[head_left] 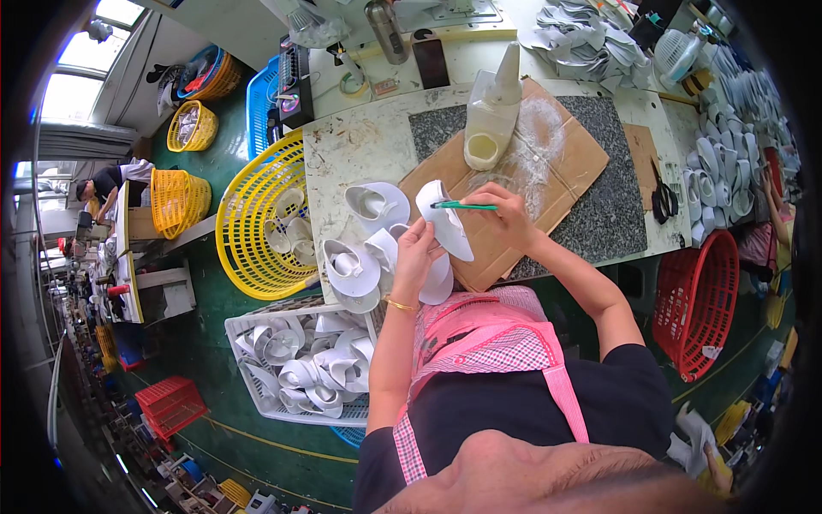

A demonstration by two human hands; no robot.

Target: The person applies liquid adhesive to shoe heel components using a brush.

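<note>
Left hand (417,248): gripping the white shoe upper (445,218) from below, fingers closing around its lower edge, holding it tilted just above the near corner of the cardboard sheet (582,154).
Right hand (505,214): pinching a green-handled brush (462,206) in a narrow grip, pressing its tip against the inner face of the white shoe upper.
White shoe upper: hovering between both hands, over the near left corner of the cardboard sheet.
Glue bottle (492,111): standing upright on the far left part of the cardboard sheet, with dried white streaks spreading beside it.
Finished uppers (355,257): lying in a small heap on the table, just left of the cardboard sheet.
White crate (257,403): sitting on the floor, well to the near left of the cardboard sheet, holding more white uppers.
Yellow basket (248,231): leaning against the table edge, left of the cardboard sheet.
Scissors (664,197): lying just right of the cardboard sheet.
Red basket (698,300): standing on the floor, near right of the cardboard sheet.
</note>
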